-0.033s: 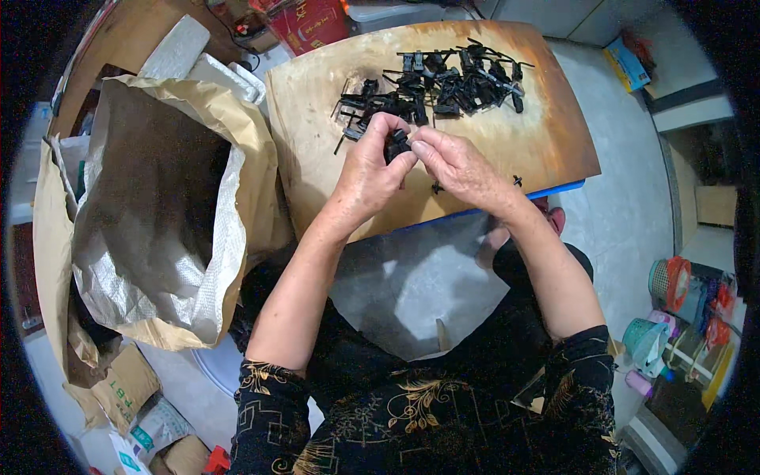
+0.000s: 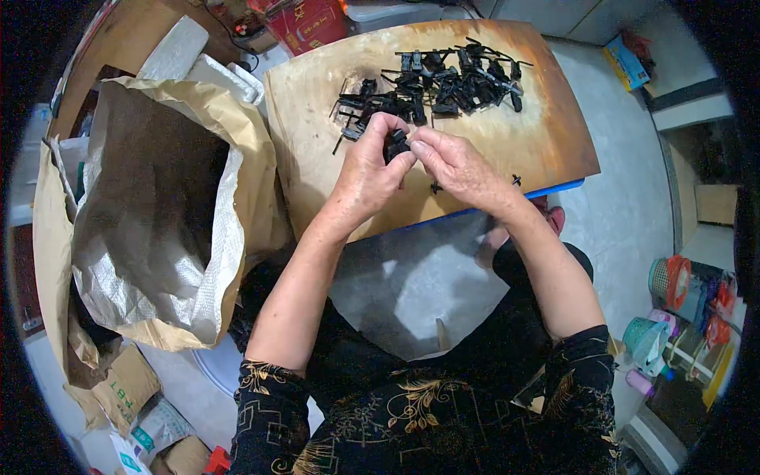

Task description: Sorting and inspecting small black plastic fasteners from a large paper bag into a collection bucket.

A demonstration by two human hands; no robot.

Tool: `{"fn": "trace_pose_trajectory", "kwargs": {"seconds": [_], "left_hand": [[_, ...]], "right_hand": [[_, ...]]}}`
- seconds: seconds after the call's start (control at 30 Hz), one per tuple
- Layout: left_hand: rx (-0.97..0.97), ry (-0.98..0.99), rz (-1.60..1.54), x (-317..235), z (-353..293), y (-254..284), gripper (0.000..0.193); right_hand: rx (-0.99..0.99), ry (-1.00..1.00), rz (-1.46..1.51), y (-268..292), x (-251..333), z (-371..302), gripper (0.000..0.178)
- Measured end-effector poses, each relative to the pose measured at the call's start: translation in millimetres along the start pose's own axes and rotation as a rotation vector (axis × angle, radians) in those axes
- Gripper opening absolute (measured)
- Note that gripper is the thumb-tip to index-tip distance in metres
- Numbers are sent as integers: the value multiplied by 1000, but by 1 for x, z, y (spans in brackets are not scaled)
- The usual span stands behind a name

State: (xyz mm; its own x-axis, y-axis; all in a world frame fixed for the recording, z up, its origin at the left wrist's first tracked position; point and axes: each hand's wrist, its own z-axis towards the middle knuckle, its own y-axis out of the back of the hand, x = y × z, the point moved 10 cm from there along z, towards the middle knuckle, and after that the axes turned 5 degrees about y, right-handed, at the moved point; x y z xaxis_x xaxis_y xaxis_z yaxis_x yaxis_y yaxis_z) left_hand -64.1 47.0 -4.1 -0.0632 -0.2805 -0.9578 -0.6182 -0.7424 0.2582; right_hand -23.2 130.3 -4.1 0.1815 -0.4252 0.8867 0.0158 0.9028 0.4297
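Above the near part of a wooden board [image 2: 317, 103], my left hand [image 2: 370, 162] is closed round a small black plastic part [image 2: 397, 142]. My right hand [image 2: 451, 162] meets it from the right, thumb and forefinger pinched at the part's right side. How much of the part the right fingers grip is partly hidden. Just beyond the hands lies a loose pile of black plastic parts [image 2: 467, 83], some with thin sticks. Two small black pieces lie nearer me: a cross-shaped one [image 2: 516, 180] by the right wrist and another [image 2: 436, 188] under the right hand.
A large open paper sack [image 2: 249, 150] with a silvery white lining stands left of the board, against its edge. White foam blocks [image 2: 176, 49] and a red box [image 2: 305, 28] are behind. Baskets [image 2: 645, 340] stand at the far right. My knees are below the board's near edge.
The hands and the black part keep almost the same place and pose. The board and pile appear shifted very slightly left in the picture.
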Motion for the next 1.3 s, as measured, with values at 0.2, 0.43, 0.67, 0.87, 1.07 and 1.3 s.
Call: {"fn": "trace_pose_trajectory", "kwargs": {"seconds": [0.2, 0.43, 0.67, 0.87, 1.07, 1.3], "left_hand": [[-108, -81, 235, 1, 3, -1, 27], [-145, -175, 246, -2, 7, -10, 30], [-49, -50, -231, -16, 10, -15, 27], [76, 77, -682, -14, 13, -12, 34], [95, 143, -659, -2, 12, -9, 32], [418, 161, -788, -20, -6, -26, 30]], "right_hand": [[-156, -32, -5, 2, -10, -1, 20], [-229, -53, -84, 7, -23, -6, 19], [-75, -222, 307, 14, -42, -14, 26], [-178, -262, 582, 19, -34, -17, 22], [-144, -227, 603, 27, -15, -8, 19], [163, -284, 961, -3, -9, -9, 35]]}}
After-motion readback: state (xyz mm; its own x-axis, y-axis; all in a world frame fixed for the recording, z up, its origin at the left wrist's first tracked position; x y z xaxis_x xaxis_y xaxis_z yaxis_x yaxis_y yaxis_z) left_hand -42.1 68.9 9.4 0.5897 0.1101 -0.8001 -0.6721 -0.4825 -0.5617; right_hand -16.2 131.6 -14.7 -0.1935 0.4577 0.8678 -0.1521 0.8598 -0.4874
